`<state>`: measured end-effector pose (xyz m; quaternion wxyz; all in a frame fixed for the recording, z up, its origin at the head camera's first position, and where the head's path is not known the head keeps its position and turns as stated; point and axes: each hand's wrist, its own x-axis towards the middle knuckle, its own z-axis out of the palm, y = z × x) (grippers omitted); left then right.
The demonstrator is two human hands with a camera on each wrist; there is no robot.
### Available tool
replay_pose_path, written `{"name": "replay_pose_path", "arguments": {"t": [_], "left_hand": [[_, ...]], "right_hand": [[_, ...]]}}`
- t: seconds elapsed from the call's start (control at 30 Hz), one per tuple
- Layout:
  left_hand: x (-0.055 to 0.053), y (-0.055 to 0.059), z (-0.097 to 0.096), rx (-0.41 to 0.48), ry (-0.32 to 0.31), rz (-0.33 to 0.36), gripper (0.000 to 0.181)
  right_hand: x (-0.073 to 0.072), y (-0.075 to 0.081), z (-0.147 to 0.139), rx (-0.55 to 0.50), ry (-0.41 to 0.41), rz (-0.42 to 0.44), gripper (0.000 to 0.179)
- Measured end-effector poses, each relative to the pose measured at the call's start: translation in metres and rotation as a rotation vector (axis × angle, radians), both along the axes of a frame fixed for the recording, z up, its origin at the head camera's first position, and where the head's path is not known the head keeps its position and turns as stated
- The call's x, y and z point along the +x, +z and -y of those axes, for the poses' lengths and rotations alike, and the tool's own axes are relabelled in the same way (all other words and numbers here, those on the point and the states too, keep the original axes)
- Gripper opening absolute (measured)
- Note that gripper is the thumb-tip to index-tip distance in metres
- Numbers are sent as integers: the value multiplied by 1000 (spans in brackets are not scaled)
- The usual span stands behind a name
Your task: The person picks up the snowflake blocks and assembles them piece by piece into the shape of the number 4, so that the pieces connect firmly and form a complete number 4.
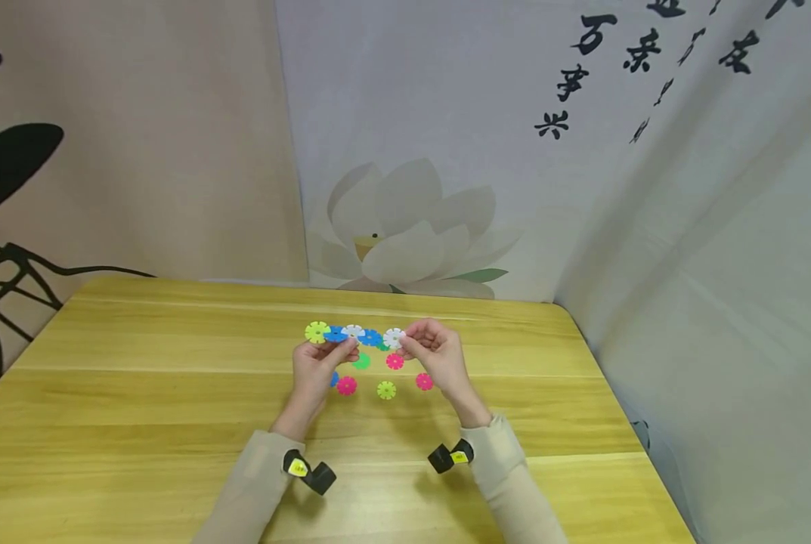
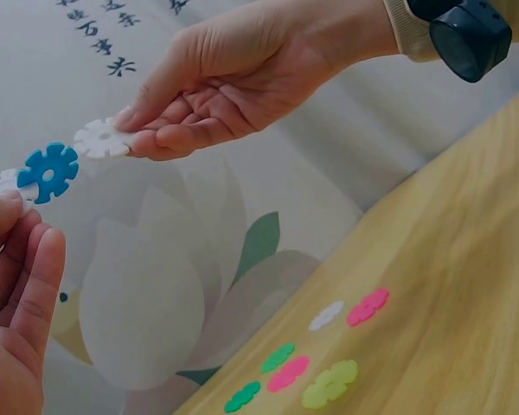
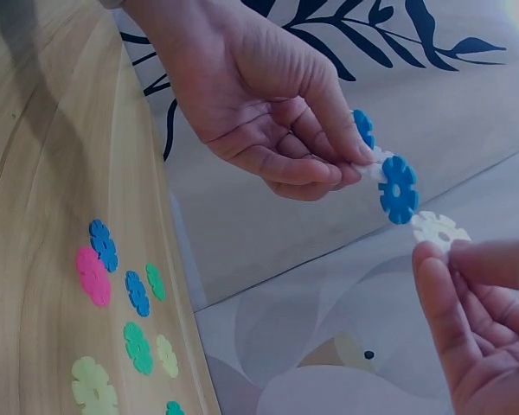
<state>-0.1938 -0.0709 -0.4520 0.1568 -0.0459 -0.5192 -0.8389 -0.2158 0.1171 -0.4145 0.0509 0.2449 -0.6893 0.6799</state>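
Note:
My left hand [image 1: 313, 374] pinches a short chain of notched plastic snowflake discs between thumb and fingers, at its white disc [image 1: 353, 330]. A yellow-green disc [image 1: 317, 332] forms the chain's left end, joined to a blue disc [image 1: 335, 334]. On the right end is another blue disc [image 3: 399, 190], standing edge-on to the white one. With thumb and fingertips, my right hand [image 1: 441, 359] holds a separate white snowflake disc [image 2: 102, 138]. Its rim is close beside the end blue disc in both wrist views. Both hands are raised above the table.
Loose snowflake discs lie on the wooden table [image 1: 140, 400] below the hands, among them a pink disc [image 1: 347, 385], a yellow-green disc [image 1: 386, 390] and a green disc [image 1: 362, 362]. A printed cloth backdrop [image 1: 432, 98] hangs behind the table's far edge.

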Motion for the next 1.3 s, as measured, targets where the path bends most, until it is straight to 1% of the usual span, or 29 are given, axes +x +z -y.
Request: {"name": "replay_pose_path", "arguments": {"t": [0.13,0.23,0.3,0.33,0.4,0.47,0.53,0.63,0.7,0.83,0.97,1.03,1.13,1.2,1.3], "left_hand": [[0,1,-1,3,4,1,22],[1,3,-1,8,6,1,16],[2,4,-1,10,4,0,7],[2,4,-1,11,2,-2,6],[3,5,0,9,-1,-10,11],[3,5,1,-1,-5,-19,10],[3,5,1,-16,-3,-31,5],[3,5,3,-40,5,-48,18],[3,5,3,-44,11,-58,21],[4,5,4,-38,12,-73,6],[5,6,3,-49,19,-70,7],[4,8,3,-64,24,-66,8],[3,11,3,-72,30,-70,16],[2,13,2,-67,21,-66,20],[2,14,-1,-45,-1,-53,19]], "right_hand": [[2,0,2,9,-10,-15,5],[4,3,5,4,-8,-19,6],[9,9,7,11,-9,-31,7],[11,11,9,15,-14,-36,8],[16,17,12,32,-32,-50,9],[21,22,15,45,-56,-79,7],[22,23,17,55,-75,-118,5],[24,25,19,69,-88,-181,3],[24,25,19,78,-87,-210,3],[23,25,19,100,-69,-260,5],[20,24,18,113,-41,-299,4],[19,24,18,110,-38,-307,4],[20,25,18,94,-41,-304,4],[22,26,19,81,-56,-295,3],[25,24,21,56,-81,-259,3]]}}
